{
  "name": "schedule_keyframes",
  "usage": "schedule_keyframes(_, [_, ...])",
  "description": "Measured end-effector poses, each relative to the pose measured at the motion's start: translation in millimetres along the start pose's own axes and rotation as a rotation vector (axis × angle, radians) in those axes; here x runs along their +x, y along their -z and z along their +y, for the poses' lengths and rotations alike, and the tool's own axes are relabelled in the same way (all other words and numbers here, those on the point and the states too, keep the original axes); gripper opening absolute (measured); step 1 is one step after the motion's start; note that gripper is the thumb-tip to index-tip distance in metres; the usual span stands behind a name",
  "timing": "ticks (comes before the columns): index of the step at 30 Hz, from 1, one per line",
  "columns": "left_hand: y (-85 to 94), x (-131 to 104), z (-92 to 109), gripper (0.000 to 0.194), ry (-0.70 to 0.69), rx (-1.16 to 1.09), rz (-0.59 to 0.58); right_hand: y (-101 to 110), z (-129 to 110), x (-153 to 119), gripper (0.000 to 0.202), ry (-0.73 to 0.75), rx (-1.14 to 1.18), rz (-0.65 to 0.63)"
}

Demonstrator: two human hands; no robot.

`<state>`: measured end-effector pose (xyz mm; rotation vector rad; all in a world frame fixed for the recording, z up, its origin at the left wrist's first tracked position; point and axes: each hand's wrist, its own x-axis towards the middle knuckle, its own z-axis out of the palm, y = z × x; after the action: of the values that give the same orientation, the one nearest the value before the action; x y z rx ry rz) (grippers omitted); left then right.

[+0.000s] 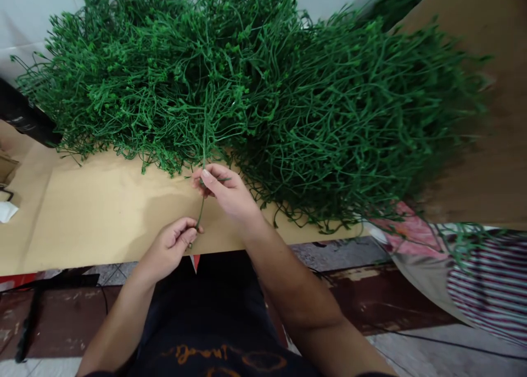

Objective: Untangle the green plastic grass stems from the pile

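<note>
A thin green plastic stem [200, 212] runs between both my hands above the front of a tan cardboard-covered table [94, 212]. My left hand [171, 248] pinches the stem's lower end near the table's front edge. My right hand [228, 193] pinches the same stem higher up, right at the foot of a big heap of green artificial stems [255, 91]. The stem's upper part rises out of my right hand into the heap.
The heap covers the back and right of the table. A brown cardboard sheet [486, 108] stands at the right, with striped and pink fabric [486, 283] below it. A white scrap [7, 211] lies at the left edge. Below the table is a dark reddish floor [370, 300].
</note>
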<state>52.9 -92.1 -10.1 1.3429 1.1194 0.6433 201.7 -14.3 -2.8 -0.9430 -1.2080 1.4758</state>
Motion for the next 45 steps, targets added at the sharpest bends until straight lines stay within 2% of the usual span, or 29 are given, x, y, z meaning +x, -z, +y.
schedule_keyframes(6, [16.9,-7.3,-5.9,0.024,0.01,0.062,0.017,-3.0,11.0,-12.6,0.044,0.052,-0.151,-0.031])
schedule_keyframes(8, [21.3,-2.2,-2.9,0.022,-0.029,0.071,0.118,-10.0,15.6,-21.2,0.038,0.119,-0.284,-0.036])
schedule_keyframes(11, [26.5,10.4,4.8,0.022,-0.133,0.007,0.302,-22.9,20.5,-36.6,0.029,0.186,-0.483,-0.113])
schedule_keyframes(13, [26.4,19.0,9.0,0.024,-0.147,-0.07,0.352,-29.0,21.2,-45.0,0.022,0.196,-0.542,-0.169])
schedule_keyframes(16, [20.7,28.3,10.8,0.028,-0.123,-0.163,0.355,-30.3,19.3,-51.1,0.015,0.185,-0.589,-0.212])
schedule_keyframes(20, [13.4,32.9,8.1,0.028,-0.116,-0.216,0.348,-23.2,15.7,-50.5,0.021,0.092,-0.701,-0.26])
schedule_keyframes(26, [13.1,36.5,6.5,0.027,-0.135,-0.235,0.306,-17.9,7.2,-46.0,0.026,-0.018,-0.9,-0.346])
schedule_keyframes(29, [14.8,39.4,5.5,0.026,-0.173,-0.295,0.362,-14.2,4.0,-48.9,0.025,0.008,-0.94,-0.383])
schedule_keyframes(31, [17.4,41.1,4.9,0.027,-0.191,-0.332,0.411,-8.5,3.3,-54.7,0.027,0.063,-0.867,-0.384])
schedule_keyframes(35, [25.7,43.3,5.5,0.026,-0.206,-0.422,0.52,9.3,3.4,-68.9,0.03,0.11,-0.629,-0.306])
schedule_keyframes(39, [30.2,44.2,7.4,0.024,-0.177,-0.501,0.54,23.2,8.3,-72.3,0.022,0.117,-0.526,-0.088])
schedule_keyframes(42, [27.3,44.9,7.7,0.023,-0.151,-0.523,0.532,23.8,15.7,-66.7,0.032,0.168,-0.506,0.09])
schedule_keyframes(45, [23.4,45.5,6.7,0.022,-0.164,-0.518,0.52,17.0,22.5,-57.9,0.039,0.202,-0.525,0.131])
